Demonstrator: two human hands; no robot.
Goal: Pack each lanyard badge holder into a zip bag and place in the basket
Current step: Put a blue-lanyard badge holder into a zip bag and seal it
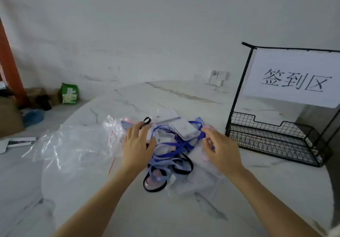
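Observation:
A tangled pile of lanyard badge holders [171, 150] lies mid-table, with blue, light blue, pink and black straps and clear card sleeves [184, 130]. My left hand [137, 145] rests flat on the pile's left side, fingers stretched toward a black strap loop [147, 121]. My right hand [220, 150] is at the pile's right edge, its curled fingers pinching a dark blue strap [199, 135]. Clear zip bags [73, 145] with a red seal line lie crumpled to the left. The black wire basket [276, 141] stands at the right, apart from both hands.
A tall wire frame on the basket carries a white paper sign [294, 78]. The round marble table [165, 214] curves away on the left. On the floor beyond are cardboard boxes [9, 115], a green package [69, 93] and a blue object [34, 116].

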